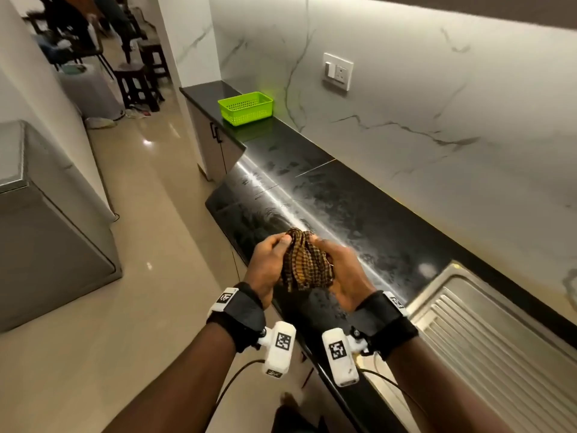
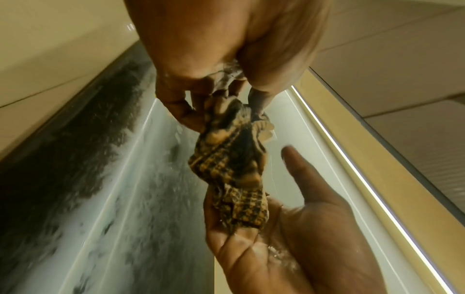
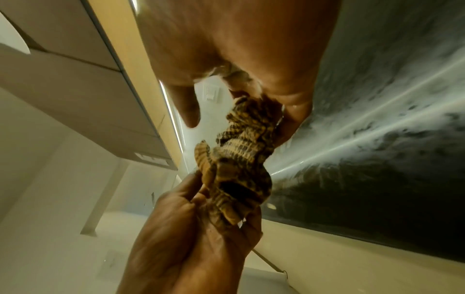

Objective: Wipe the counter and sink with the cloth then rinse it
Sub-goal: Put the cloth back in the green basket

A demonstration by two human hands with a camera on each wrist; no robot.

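Observation:
A bunched brown-and-orange checked cloth (image 1: 304,260) hangs between my two hands, just above the front edge of the black counter (image 1: 343,195). My left hand (image 1: 278,246) pinches the cloth's upper end between thumb and curled fingers; the left wrist view shows that pinch on the cloth (image 2: 226,159). My right hand (image 1: 331,260) lies palm-in against the cloth's other side. In the right wrist view the cloth (image 3: 239,159) rests on the right fingers (image 3: 295,119), with the thumb held apart. The counter shows wet, streaky smears. The steel sink's ribbed drainboard (image 1: 468,314) lies to the right.
A green plastic basket (image 1: 245,107) stands at the counter's far end. A wall socket (image 1: 337,71) sits on the marble backsplash. A grey appliance (image 1: 46,229) stands across the tiled floor on the left. Stools and chairs fill the room beyond.

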